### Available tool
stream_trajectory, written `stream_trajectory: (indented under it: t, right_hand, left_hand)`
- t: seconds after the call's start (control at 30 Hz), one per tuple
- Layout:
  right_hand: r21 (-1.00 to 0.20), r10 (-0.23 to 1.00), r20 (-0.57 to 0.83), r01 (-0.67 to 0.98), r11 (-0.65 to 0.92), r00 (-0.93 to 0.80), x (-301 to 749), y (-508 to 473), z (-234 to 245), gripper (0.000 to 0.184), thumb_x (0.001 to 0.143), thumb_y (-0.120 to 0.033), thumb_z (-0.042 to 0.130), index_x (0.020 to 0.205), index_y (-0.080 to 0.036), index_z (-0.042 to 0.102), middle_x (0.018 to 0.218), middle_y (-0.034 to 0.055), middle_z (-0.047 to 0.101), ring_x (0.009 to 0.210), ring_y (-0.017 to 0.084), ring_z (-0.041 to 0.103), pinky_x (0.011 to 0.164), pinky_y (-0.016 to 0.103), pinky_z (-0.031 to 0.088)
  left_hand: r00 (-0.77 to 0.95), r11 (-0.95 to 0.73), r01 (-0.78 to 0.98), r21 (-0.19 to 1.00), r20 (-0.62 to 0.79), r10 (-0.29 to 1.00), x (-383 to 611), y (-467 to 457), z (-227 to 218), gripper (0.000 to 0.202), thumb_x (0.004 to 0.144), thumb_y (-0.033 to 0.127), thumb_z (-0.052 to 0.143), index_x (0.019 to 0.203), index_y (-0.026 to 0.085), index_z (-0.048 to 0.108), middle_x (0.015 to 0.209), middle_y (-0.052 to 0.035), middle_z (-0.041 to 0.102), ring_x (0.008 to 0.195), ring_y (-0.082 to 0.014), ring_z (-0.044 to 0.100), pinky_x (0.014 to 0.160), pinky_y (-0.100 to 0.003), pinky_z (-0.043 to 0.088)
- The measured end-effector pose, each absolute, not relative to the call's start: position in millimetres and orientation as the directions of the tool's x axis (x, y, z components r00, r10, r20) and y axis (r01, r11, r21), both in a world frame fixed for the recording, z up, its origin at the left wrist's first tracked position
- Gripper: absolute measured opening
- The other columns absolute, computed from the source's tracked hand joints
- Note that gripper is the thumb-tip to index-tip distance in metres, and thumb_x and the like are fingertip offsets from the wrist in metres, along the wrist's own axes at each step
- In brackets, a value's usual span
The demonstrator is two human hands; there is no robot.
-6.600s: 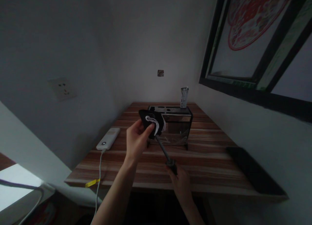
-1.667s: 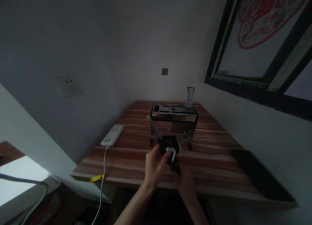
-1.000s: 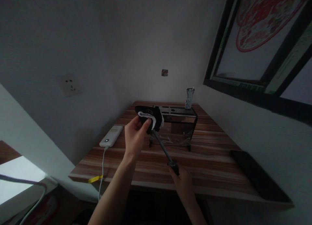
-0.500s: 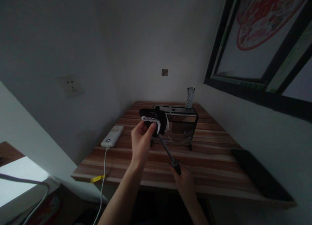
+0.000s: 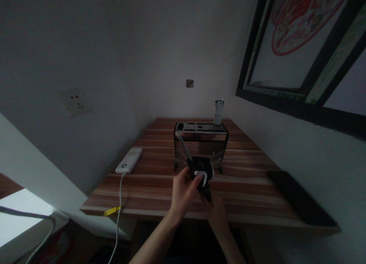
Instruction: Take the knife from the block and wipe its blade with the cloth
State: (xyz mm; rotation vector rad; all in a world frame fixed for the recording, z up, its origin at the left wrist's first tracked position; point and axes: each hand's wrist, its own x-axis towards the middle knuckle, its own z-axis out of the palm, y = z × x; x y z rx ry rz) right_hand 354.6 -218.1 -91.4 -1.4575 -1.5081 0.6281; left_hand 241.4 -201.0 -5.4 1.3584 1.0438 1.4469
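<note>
My left hand (image 5: 184,189) is closed on a black pad with a white cloth (image 5: 200,169), wrapped round a thin metal rod (image 5: 182,146) low down, close to its handle. The bare upper part of the rod slants up and to the left in front of a metal slotted rack (image 5: 200,131). My right hand (image 5: 219,215) is closed on the rod's dark handle (image 5: 207,195), just below and right of the left hand. Both hands hover over the front edge of a wooden table (image 5: 248,187).
A white power bank (image 5: 128,161) lies at the table's left, its cable (image 5: 118,205) hanging off the front edge. A dark flat object (image 5: 300,198) lies at the right edge. A small silver container (image 5: 218,112) stands at the back. A framed picture (image 5: 300,46) hangs at the right, and a wall socket (image 5: 74,100) sits at the left.
My left hand has slid the pad and cloth down the rod from its tip to near the handle. The rod's upper part now shows bare. My right hand has stayed put.
</note>
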Motion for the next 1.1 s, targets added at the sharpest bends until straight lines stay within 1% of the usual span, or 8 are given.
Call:
stream_trajectory:
  t: [0.23,0.4,0.53,0.6,0.67,0.77,0.97,1.1]
  right_hand:
    - [-0.867,0.957,0.257,0.47,0.167,0.134,354.7,-216.4,-94.9,0.029,0.078,-0.034,0.048,0.089,-0.015,0.066,0.08,0.0101,0.072,0.074,0.024,0.067,0.065,0.03,0.047]
    - [-0.882,0.949,0.277,0.432,0.19,0.149,356.5,-217.7,-94.9,0.027,0.076,-0.035,0.047,0.077,-0.016,0.066,0.072,0.009,0.071,0.067,0.024,0.065,0.06,0.029,0.046]
    - [-0.895,0.951,0.269,0.403,0.189,0.151,357.5,-219.4,-91.8,0.025,0.074,-0.034,0.049,0.075,-0.016,0.066,0.071,0.0093,0.071,0.067,0.024,0.065,0.058,0.029,0.046]
    - [-0.897,0.952,0.262,0.403,0.181,0.157,357.6,-220.0,-90.4,0.023,0.073,-0.033,0.049,0.073,-0.017,0.066,0.07,0.009,0.071,0.065,0.024,0.065,0.057,0.029,0.047]
    - [-0.894,0.952,0.265,0.407,0.185,0.15,357.5,-220.4,-89.8,0.024,0.073,-0.033,0.049,0.074,-0.017,0.066,0.069,0.0086,0.07,0.064,0.024,0.065,0.057,0.03,0.047]
    - [-0.878,0.942,0.299,0.432,0.208,0.154,357.1,-220.5,-90.3,0.025,0.074,-0.032,0.05,0.081,-0.016,0.067,0.073,0.0086,0.07,0.068,0.024,0.065,0.061,0.03,0.047]
    - [-0.871,0.947,0.286,0.452,0.192,0.149,356.7,-217.9,-95.9,0.028,0.078,-0.035,0.05,0.086,-0.015,0.067,0.079,0.0093,0.071,0.073,0.025,0.066,0.065,0.031,0.048]
    - [-0.871,0.946,0.286,0.454,0.189,0.155,356.6,-217.8,-97.2,0.032,0.079,-0.04,0.05,0.086,-0.015,0.068,0.077,0.0099,0.071,0.071,0.025,0.067,0.064,0.031,0.048]
  left_hand:
    - [0.02,-0.273,-0.046,0.961,0.274,0.962,244.6,-206.5,-23.4,0.022,0.074,0.03,0.064,0.088,0.014,0.062,0.083,-0.0061,0.07,0.079,-0.0182,0.064,0.068,-0.023,0.049]
    - [0.067,-0.277,-0.013,0.961,0.277,0.959,248.7,-210.6,-27.0,0.025,0.072,0.027,0.065,0.093,0.015,0.061,0.089,-0.0062,0.069,0.084,-0.0182,0.062,0.073,-0.023,0.048]
    - [0.041,-0.292,-0.007,0.956,0.292,0.955,252.4,-213.4,-25.1,0.026,0.071,0.024,0.065,0.094,0.015,0.061,0.089,-0.0053,0.068,0.084,-0.018,0.062,0.075,-0.024,0.047]
    - [0.016,-0.293,-0.005,0.956,0.293,0.956,253.0,-213.8,-24.3,0.023,0.07,0.024,0.065,0.091,0.015,0.062,0.085,-0.0047,0.069,0.081,-0.0176,0.062,0.072,-0.024,0.048]
    - [0.002,-0.293,0.007,0.956,0.293,0.956,252.3,-213.3,-24.1,0.02,0.07,0.025,0.065,0.087,0.015,0.062,0.081,-0.0041,0.069,0.077,-0.0172,0.062,0.069,-0.023,0.048]
    - [0.001,-0.287,0.012,0.958,0.287,0.958,249.6,-211.7,-23.8,0.018,0.071,0.025,0.065,0.085,0.014,0.063,0.08,-0.0041,0.07,0.077,-0.0177,0.064,0.068,-0.023,0.049]
    - [0.021,-0.24,-0.11,0.965,0.244,0.97,246.3,-208.6,-15.8,0.02,0.068,0.023,0.067,0.086,0.014,0.066,0.085,-0.006,0.072,0.081,-0.0194,0.067,0.07,-0.023,0.051]
    - [0.013,-0.225,-0.121,0.967,0.228,0.974,244.2,-206.4,-6.6,0.019,0.066,0.023,0.068,0.083,0.014,0.066,0.082,-0.0059,0.072,0.077,-0.0198,0.067,0.066,-0.023,0.052]
